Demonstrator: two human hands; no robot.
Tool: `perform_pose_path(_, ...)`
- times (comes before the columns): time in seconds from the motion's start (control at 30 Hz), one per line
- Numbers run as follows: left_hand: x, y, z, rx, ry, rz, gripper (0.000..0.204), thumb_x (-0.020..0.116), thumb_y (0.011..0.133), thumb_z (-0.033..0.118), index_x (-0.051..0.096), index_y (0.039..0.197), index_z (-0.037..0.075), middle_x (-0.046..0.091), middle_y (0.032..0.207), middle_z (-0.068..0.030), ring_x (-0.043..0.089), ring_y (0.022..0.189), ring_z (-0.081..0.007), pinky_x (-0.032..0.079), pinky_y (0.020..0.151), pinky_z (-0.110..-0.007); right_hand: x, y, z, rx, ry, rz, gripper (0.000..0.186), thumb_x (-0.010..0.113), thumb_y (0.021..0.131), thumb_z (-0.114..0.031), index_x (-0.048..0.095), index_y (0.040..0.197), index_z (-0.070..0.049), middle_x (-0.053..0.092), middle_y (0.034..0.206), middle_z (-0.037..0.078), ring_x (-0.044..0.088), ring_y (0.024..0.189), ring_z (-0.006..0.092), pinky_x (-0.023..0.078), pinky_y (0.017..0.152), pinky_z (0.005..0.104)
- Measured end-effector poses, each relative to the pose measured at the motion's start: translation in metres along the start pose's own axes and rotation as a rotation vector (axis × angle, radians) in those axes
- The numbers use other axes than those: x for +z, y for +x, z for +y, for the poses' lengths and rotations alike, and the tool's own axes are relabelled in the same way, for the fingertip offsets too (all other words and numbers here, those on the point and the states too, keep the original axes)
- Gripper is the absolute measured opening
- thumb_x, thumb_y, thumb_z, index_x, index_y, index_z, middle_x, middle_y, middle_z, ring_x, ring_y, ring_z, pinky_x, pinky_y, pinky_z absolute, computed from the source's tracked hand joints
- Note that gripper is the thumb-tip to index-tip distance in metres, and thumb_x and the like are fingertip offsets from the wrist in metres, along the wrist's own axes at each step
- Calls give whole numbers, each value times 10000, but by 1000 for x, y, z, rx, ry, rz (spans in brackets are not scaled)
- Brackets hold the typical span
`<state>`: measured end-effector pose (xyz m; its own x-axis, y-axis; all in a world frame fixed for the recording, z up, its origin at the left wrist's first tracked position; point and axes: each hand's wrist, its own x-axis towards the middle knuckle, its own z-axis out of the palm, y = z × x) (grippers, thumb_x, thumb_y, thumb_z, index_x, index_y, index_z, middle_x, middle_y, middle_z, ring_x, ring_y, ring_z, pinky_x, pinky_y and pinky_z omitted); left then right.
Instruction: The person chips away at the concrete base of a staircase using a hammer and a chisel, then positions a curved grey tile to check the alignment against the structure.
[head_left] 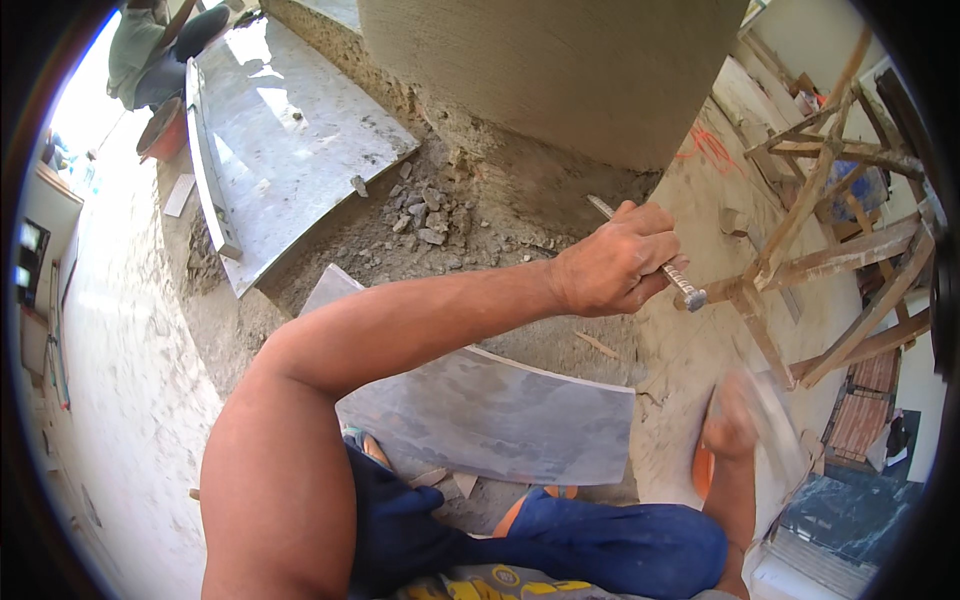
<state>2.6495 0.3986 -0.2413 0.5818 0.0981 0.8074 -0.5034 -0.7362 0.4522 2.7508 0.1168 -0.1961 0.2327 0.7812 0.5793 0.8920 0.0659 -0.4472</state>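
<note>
My left hand [622, 262] is closed round a ribbed steel chisel [684, 287]. The chisel's far end points at the rough foot of a plastered column [560, 90], and its flat struck end sticks out below my fist. Whether the tip touches the column I cannot tell. Low on the right, my right hand [730, 425] is curled in a fist and smeared by motion. A pale streak beside it hides the shape of what it grips. Broken rubble [428, 212] lies at the column's base, left of my left hand.
A grey stone slab [500, 415] lies in front of my knees. Another pale slab [300, 130] rests at the upper left, near a crouching person [150, 50] and a reddish bucket [163, 130]. Wooden trestles [830, 260] stand at the right, with dark tiles [850, 515] below them.
</note>
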Motion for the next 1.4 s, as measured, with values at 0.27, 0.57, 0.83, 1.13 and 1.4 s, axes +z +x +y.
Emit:
perform_pose_path(0.27, 8, -1, 0, 0, -24, 40, 157, 694, 932, 127, 567, 893, 43, 512, 914, -122, 542, 909, -319, 406, 818, -417, -10, 2, -15, -154, 543, 154, 395, 516, 1064, -463, 533, 859, -126, 499, 756, 23, 444, 664, 137, 347, 544, 320)
perform_pose_path(0.57, 7, 3, -2, -37, -34, 70, 173, 699, 918, 128, 555, 877, 41, 516, 908, -132, 547, 923, -332, 403, 832, -426, -12, 6, -18, -26, 443, 106, 300, 537, 1052, -283, 485, 835, -82, 503, 712, 21, 449, 590, 149, 356, 530, 304)
perform_pose_path(0.83, 6, 4, -3, -64, -47, 79, 158, 713, 884, 111, 575, 896, 35, 533, 906, -141, 568, 950, -346, 417, 840, -444, 3, 13, -21, 266, -58, -33, 301, 477, 1015, -87, 433, 719, -56, 408, 685, 2, 430, 646, 140, 320, 541, 286)
perform_pose_path(1.13, 8, 6, -2, -95, -60, 88, 141, 701, 893, 102, 580, 895, 31, 547, 936, -146, 567, 966, -353, 422, 850, -452, 3, 5, 9, 120, -56, 46, 322, 542, 1064, -333, 510, 861, -85, 448, 670, -5, 448, 590, 125, 306, 503, 266)
perform_pose_path(1.4, 10, 7, -1, -95, -69, 104, 131, 700, 881, 93, 594, 919, 26, 552, 934, -152, 574, 971, -359, 433, 867, -454, 3, 13, -3, 2, 227, 174, 361, 520, 1045, -321, 481, 776, -83, 484, 680, 25, 441, 571, 155, 325, 501, 305)
